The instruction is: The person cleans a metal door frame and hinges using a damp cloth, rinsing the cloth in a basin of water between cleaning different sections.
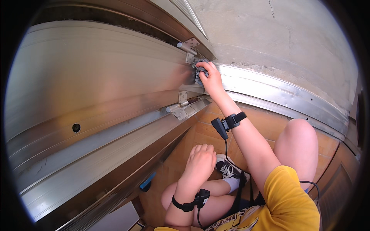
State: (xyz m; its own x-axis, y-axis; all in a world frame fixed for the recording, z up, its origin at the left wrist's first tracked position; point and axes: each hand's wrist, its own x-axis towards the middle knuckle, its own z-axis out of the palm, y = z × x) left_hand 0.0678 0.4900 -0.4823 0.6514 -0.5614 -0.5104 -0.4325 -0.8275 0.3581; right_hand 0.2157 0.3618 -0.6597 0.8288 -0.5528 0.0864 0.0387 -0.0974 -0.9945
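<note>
My right hand [210, 75] grips a crumpled grey cloth [201, 75] and presses it into the corner where the metal door frame [101, 72] meets the bright metal sill [260, 80]. Just beyond the cloth is an upper metal hinge [189, 52]; a lower metal hinge [179, 106] sits nearer me on the frame. My left hand [203, 158] is above my bent leg, its back towards the camera. The fingers curl downward, and whatever lies beneath the palm is hidden. Each forearm wears a black strap with a small cabled device.
A door edge [150, 135] runs diagonally across the left side, above a tiled floor [170, 170]. On that floor lies a blue and black object [147, 182]. Cracked concrete [277, 31] lies beyond the sill. A dark panelled piece [335, 179] stands at the right.
</note>
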